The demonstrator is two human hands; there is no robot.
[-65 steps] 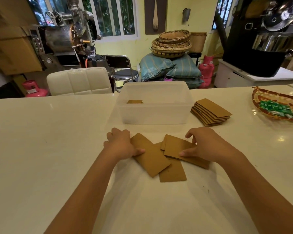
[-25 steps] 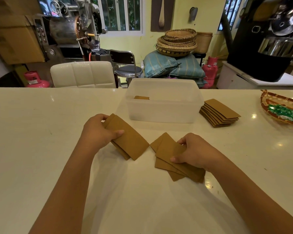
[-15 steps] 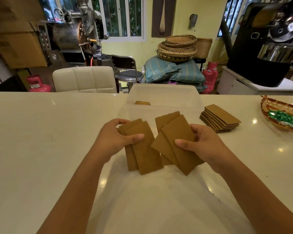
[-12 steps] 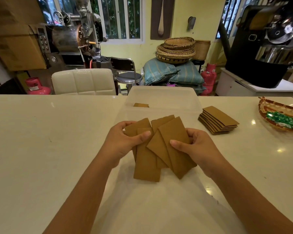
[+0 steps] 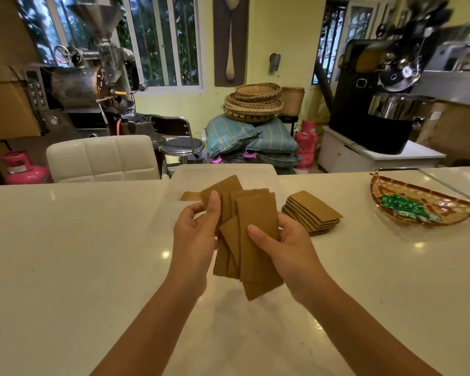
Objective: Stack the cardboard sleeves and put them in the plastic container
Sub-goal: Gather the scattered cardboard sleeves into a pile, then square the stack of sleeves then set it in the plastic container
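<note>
Both hands hold one uneven bunch of brown cardboard sleeves (image 5: pixel 255 248) upright above the white counter. My left hand (image 5: pixel 196 234) pinches its left edge, thumb on the front. My right hand (image 5: pixel 285 245) grips its right side, thumb across the front sleeve. Behind the bunch stands the translucent plastic container (image 5: pixel 223 172), partly hidden by it, with a single sleeve (image 5: pixel 190 196) lying inside. A neat stack of sleeves (image 5: pixel 314 213) rests on the counter to the container's right.
A woven basket (image 5: pixel 423 210) with green wrapped items sits at the far right of the white counter (image 5: pixel 65 253). A white padded chair (image 5: pixel 103 158) and a stool stand beyond the counter's far edge.
Each hand lifted its own group of sleeves off the counter, then brought them together. The two groups now overlap as one bunch, held higher and more upright.
</note>
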